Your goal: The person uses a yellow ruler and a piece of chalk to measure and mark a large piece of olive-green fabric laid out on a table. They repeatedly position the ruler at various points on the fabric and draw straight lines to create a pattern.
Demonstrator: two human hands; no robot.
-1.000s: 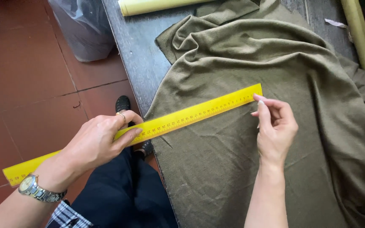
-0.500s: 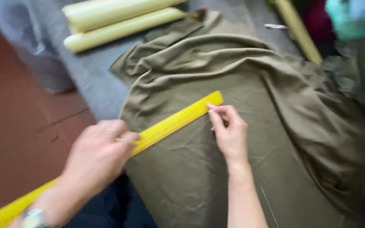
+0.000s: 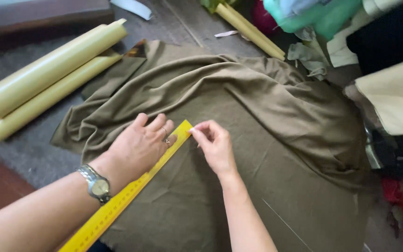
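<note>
You have two hands on the cloth: your left hand [image 3: 138, 147] and your right hand [image 3: 216, 145]. There is one yellow ruler [image 3: 131, 192] and one big brown cloth [image 3: 267, 116]. Two fat yellow rolls [image 3: 47, 79] lie side by side at the left. Two thin yellow sticks [image 3: 250, 30] lie at the top. You wear one watch [image 3: 96, 185] and one ring [image 3: 165, 131].

Two pale yellow rolls [image 3: 47, 79] on the grey bench [image 3: 24, 149], thin yellow tubes [image 3: 250, 30] beyond, teal cloth [image 3: 313, 16], cream fabric [image 3: 397, 98] at right
</note>
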